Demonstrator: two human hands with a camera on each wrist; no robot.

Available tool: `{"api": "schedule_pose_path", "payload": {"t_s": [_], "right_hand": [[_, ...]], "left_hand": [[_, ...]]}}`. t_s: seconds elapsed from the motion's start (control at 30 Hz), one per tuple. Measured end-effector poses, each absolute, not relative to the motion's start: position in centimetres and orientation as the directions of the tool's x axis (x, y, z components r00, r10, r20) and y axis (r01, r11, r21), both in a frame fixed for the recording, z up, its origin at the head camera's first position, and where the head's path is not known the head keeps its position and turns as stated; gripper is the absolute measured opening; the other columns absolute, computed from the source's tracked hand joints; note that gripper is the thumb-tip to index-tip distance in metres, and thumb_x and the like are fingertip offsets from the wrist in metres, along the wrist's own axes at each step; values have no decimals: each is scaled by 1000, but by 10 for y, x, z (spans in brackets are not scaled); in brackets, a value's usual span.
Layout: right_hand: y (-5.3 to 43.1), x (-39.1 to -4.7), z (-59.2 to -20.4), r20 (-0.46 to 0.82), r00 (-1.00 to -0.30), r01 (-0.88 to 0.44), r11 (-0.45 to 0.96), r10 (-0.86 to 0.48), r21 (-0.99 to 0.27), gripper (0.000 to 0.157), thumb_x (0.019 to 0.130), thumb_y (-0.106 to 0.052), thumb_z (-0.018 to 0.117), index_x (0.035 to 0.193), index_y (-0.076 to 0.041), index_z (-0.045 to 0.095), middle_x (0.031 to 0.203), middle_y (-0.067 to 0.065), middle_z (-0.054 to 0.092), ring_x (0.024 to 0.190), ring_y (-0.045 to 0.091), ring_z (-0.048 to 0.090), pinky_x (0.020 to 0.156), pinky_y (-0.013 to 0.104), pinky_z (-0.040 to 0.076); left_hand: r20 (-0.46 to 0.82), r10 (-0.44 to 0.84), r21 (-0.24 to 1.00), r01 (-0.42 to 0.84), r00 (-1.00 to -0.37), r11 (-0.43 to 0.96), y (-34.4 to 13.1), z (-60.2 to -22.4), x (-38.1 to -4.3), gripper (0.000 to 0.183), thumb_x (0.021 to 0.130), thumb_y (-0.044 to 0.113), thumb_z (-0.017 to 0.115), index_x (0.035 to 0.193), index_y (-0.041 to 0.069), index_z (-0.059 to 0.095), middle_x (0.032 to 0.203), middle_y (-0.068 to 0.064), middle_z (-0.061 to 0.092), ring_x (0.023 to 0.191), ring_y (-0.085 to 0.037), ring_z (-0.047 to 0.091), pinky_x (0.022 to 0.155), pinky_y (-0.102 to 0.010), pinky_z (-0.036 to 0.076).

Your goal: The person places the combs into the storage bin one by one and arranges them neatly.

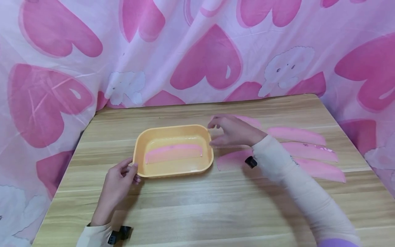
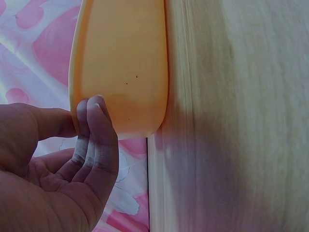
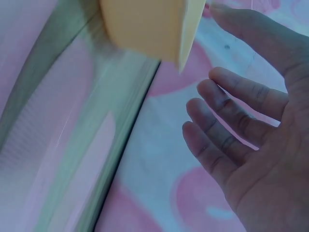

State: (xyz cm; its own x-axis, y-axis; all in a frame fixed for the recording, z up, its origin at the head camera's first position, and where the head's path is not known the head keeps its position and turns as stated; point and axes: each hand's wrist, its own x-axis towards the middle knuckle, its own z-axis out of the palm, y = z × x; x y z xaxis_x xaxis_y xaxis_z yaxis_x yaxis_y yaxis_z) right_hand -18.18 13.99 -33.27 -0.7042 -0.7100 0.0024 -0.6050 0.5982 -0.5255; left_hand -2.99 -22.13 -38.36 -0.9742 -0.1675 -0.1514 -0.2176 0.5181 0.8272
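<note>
A shallow yellow plastic basin stands on the table with one pink comb lying inside, teeth toward me. At its left end, my left hand pinches the rim between thumb and fingers; the left wrist view shows this grip on the basin wall closely. Beside the opposite end is my right hand, thumb and fingers spread apart with nothing between them in the right wrist view. Under and around that hand lie more pink combs, among them a near one and a far one, partly covered by hand and forearm.
Farther right, pink combs lie in a column: an upper one, a middle one with printed marks and a lower one. The wooden table meets a pink heart-patterned cloth behind and at both sides.
</note>
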Motion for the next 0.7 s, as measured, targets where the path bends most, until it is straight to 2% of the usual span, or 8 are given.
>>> {"api": "schedule_pose_path", "payload": {"t_s": [0.2,0.43,0.7], "right_hand": [[173,-175,-331,-34,-764,-541,668,-645,-511,55,80,-30,87,124,-3,68,120,6,63,109,26,61,92,44,53],[207,-167,-339,-32,-778,-541,694,-628,-474,57,77,-19,89,124,5,66,117,15,63,107,34,61,94,49,52],[235,-154,-347,-101,-808,-471,739,-581,-481,64,77,-29,90,125,5,65,123,16,62,112,35,60,95,51,51]], "left_hand": [[-147,-166,830,-213,-975,516,-221,-383,-30,44,106,17,54,141,-9,50,86,-14,68,69,-15,66,62,-27,60],[-151,-167,836,-216,-974,504,-220,-383,-30,44,106,17,54,141,-9,50,86,-14,68,69,-15,66,63,-27,60],[-152,-170,837,-219,-974,501,-220,-384,-30,44,106,17,54,141,-9,50,86,-15,68,69,-14,66,62,-25,60]]}}
